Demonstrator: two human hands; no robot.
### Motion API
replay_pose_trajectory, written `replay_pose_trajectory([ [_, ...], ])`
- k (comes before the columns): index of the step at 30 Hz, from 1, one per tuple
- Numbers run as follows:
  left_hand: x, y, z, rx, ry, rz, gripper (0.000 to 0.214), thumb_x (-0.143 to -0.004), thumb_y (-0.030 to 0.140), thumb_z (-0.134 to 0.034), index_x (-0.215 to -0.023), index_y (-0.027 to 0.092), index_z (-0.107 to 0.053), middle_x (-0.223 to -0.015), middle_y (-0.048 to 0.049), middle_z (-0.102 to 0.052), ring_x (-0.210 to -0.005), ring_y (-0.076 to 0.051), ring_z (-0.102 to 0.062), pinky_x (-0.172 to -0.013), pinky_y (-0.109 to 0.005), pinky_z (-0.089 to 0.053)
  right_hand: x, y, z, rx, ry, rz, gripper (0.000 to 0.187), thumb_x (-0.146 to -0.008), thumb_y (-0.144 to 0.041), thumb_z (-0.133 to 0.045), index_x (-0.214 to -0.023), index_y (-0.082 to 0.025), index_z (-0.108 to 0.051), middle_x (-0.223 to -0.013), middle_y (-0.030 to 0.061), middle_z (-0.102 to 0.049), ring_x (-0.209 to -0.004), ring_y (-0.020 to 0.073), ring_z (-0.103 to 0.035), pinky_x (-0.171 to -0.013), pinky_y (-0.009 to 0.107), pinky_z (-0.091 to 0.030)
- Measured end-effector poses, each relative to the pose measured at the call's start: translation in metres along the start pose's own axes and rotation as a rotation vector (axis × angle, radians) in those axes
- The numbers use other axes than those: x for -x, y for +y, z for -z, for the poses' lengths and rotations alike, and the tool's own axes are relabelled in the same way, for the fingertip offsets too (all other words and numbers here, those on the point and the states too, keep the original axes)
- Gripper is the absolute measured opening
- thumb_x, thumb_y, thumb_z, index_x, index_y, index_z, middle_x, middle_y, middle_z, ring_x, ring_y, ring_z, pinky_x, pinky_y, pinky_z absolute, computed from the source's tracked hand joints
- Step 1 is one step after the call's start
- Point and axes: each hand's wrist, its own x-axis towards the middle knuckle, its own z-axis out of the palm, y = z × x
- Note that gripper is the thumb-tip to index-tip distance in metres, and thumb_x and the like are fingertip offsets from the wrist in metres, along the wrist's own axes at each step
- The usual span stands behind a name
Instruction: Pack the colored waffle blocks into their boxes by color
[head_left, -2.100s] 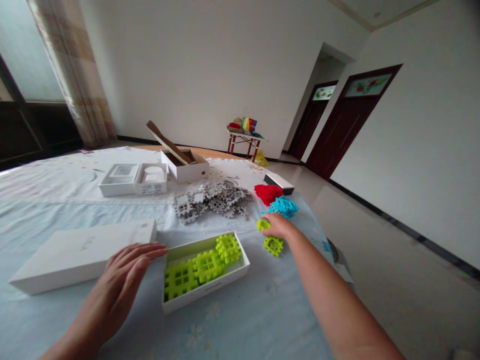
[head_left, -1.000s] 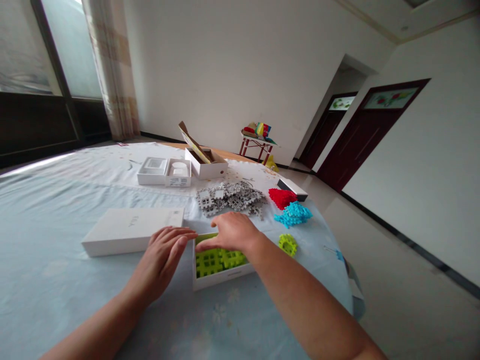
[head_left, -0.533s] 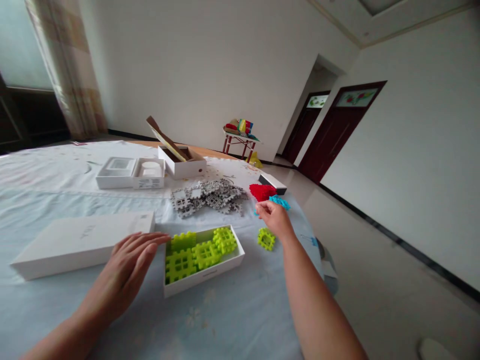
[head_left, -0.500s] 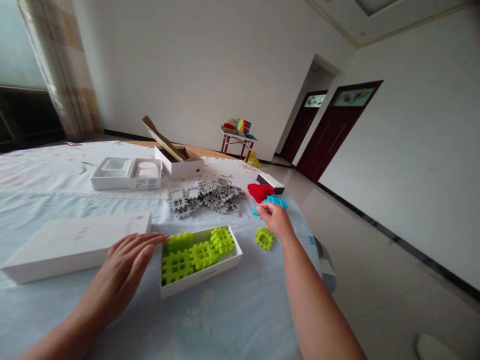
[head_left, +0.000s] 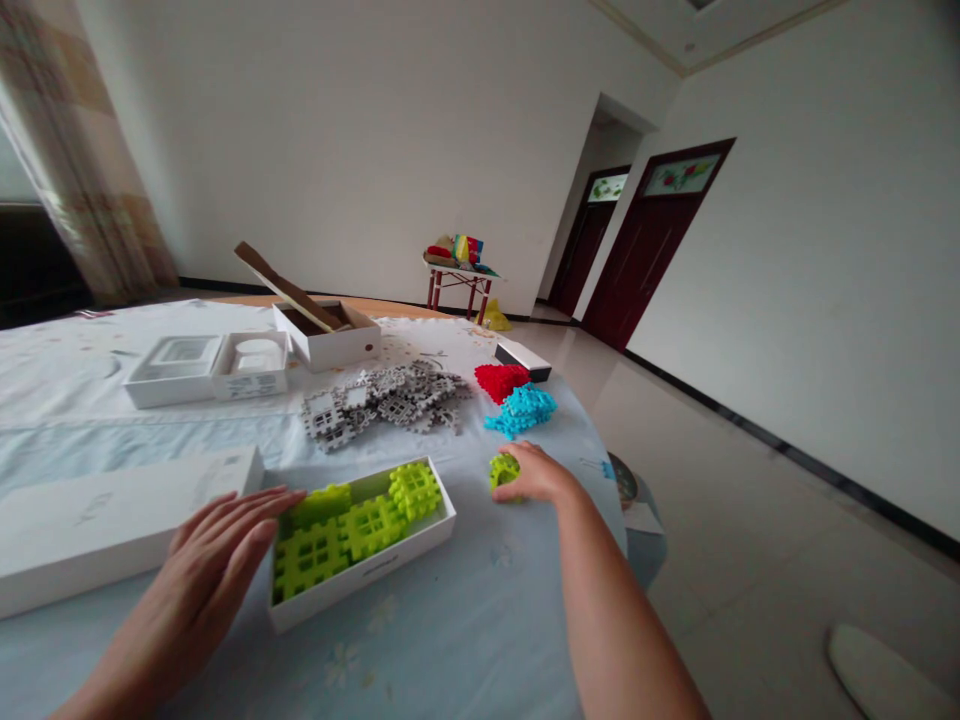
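My right hand (head_left: 531, 474) has its thumb and fingers around a yellow-green building block (head_left: 504, 472) on the tablecloth, right of an open white box (head_left: 375, 570). Several yellow-green blocks (head_left: 311, 556) of the same toothed kind lie inside that box. At the box's left end rests my left hand (head_left: 225, 545), fingers stretched out flat and holding nothing. Just beyond my right hand are a pile of blue blocks (head_left: 521, 410) and a pile of red blocks (head_left: 500, 382). A larger heap of grey blocks (head_left: 390, 400) lies behind the box.
A closed white box (head_left: 112, 520) lies at the left. Farther back stand a white box with trays (head_left: 176, 385) and a white box with a raised brown flap (head_left: 337, 347). A black-and-white box (head_left: 523, 360) sits near the right edge of the table (head_left: 480, 620).
My right hand has come away from the blue pile, nearer to me, and closed around the yellow-green block. My left hand stays by the box. The view has turned slightly right.
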Motion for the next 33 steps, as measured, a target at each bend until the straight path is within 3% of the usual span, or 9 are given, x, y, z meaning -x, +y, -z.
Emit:
replay_pose_trajectory([
  [8,-0.001,0.007,0.004,0.003,0.038,0.024,0.037,-0.086,0.044,-0.032,-0.107,0.026,-0.057,-0.108,-0.0017,-0.065,-0.107,-0.024,-0.054,-0.1,-0.043,-0.034,-0.006,-0.024,-0.009,-0.077,-0.032,0.177,0.076,-0.056,-0.033,-0.071,-0.125,-0.014,-0.045,-0.125,0.0126,-0.047,-0.119,0.0238,-0.04,-0.1,0.032,-0.03],
  [13,-0.001,0.003,0.002,0.004,0.011,0.024,0.038,-0.085,0.045,-0.033,-0.108,0.026,-0.056,-0.109,-0.0011,-0.065,-0.107,-0.024,-0.053,-0.1,-0.044,-0.033,0.001,-0.024,0.002,-0.029,-0.012,0.076,0.081,-0.049,-0.041,-0.075,-0.121,-0.016,-0.048,-0.124,0.0128,-0.045,-0.116,0.0264,-0.041,-0.098,0.035,-0.031],
  [18,0.0,0.006,0.001,0.056,0.032,0.04,0.034,-0.087,0.041,-0.033,-0.11,0.028,-0.054,-0.11,-0.0018,-0.063,-0.108,-0.024,-0.051,-0.101,-0.045,-0.03,0.007,-0.025,0.007,0.055,-0.049,0.038,0.059,-0.051,-0.034,-0.074,-0.106,-0.019,-0.058,-0.105,0.0074,-0.055,-0.102,0.0239,-0.049,-0.088,0.032,-0.038],
  [22,0.001,0.009,0.0,0.097,0.066,0.039,0.032,-0.086,0.041,-0.034,-0.109,0.029,-0.053,-0.109,-0.0012,-0.063,-0.108,-0.024,-0.051,-0.101,-0.045,-0.029,0.006,-0.023,0.007,0.038,0.043,0.029,0.05,-0.058,-0.033,-0.068,-0.105,-0.02,-0.058,-0.102,0.0065,-0.057,-0.097,0.022,-0.051,-0.085,0.032,-0.039],
  [27,0.0,0.004,0.0,0.039,0.058,0.009,0.033,-0.085,0.04,-0.036,-0.11,0.03,-0.055,-0.109,0.0008,-0.065,-0.106,-0.023,-0.054,-0.1,-0.043,-0.033,-0.001,-0.021,0.002,0.012,0.15,-0.021,0.051,-0.063,-0.038,-0.065,-0.109,-0.017,-0.057,-0.105,0.0095,-0.057,-0.094,0.0219,-0.053,-0.084,0.033,-0.04],
  [33,-0.002,0.013,0.007,0.019,0.031,0.009,0.033,-0.086,0.04,-0.035,-0.107,0.026,-0.056,-0.108,-0.001,-0.066,-0.105,-0.022,-0.055,-0.1,-0.042,-0.033,-0.006,-0.021,-0.01,0.056,0.115,-0.013,0.052,-0.061,-0.048,-0.066,-0.105,-0.02,-0.059,-0.107,0.0085,-0.058,-0.103,0.0245,-0.05,-0.087,0.034,-0.039],
])
